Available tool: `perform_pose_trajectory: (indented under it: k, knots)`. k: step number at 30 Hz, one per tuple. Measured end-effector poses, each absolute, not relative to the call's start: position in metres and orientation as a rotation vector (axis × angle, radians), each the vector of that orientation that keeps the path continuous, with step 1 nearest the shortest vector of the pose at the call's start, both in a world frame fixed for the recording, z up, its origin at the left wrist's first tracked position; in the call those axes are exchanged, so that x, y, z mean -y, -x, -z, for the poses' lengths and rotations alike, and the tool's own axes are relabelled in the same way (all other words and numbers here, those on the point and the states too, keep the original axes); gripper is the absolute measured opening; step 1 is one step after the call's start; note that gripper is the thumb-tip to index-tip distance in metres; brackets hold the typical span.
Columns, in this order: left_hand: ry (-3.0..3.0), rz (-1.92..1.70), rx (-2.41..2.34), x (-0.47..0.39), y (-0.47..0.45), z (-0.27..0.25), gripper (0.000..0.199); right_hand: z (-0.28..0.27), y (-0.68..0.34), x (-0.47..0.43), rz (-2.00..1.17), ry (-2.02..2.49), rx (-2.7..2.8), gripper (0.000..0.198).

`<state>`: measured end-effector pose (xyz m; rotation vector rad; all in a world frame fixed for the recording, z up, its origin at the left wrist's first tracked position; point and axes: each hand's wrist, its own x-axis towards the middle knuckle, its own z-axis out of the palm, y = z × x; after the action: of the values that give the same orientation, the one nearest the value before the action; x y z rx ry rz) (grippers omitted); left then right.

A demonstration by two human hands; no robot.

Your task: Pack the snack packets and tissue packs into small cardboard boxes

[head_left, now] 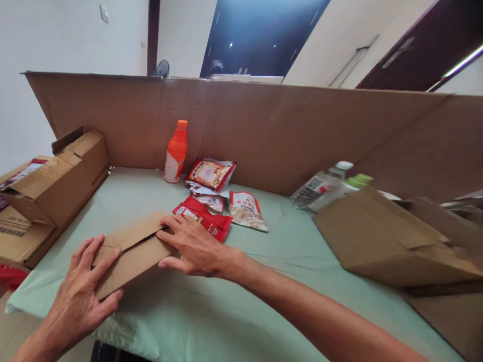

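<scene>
A small brown cardboard box lies at a slant near the table's front left, with a dark slit between its top flaps. My left hand grips its near left end, fingers over the top and thumb along the side. At the far right end, my right hand holds the box with fingertips by the slit and thumb on the near side. Just behind that hand is a red packet, partly covered by it. A white and red pouch lies to its right, and several stacked food packets lie farther back.
An orange bottle stands against the tall cardboard panel. Cardboard boxes are stacked at left. To the right lie a clear plastic bottle, a green-capped bottle and a large open carton. Pale green cloth covers the table.
</scene>
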<state>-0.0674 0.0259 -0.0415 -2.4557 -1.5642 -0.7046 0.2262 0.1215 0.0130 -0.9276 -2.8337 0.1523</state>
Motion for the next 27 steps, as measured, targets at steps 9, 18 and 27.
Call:
perform_pose_trajectory:
  k: [9, 18, 27]
  knots:
    - [2.458, 0.751, 1.523, -0.022, 0.065, 0.039, 0.052, 0.02, -0.244, -0.119, -0.127, 0.86, 2.822, 0.068]
    - [2.43, 0.805, 1.604, -0.028, 0.067, 0.039, 0.043, -0.018, -0.221, -0.13, -0.056, 0.865, 2.993, 0.033]
    - [2.179, 0.662, 1.774, -0.044, 0.059, 0.039, 0.044, 0.009, -0.193, -0.164, 0.148, 0.88, 2.819, 0.047]
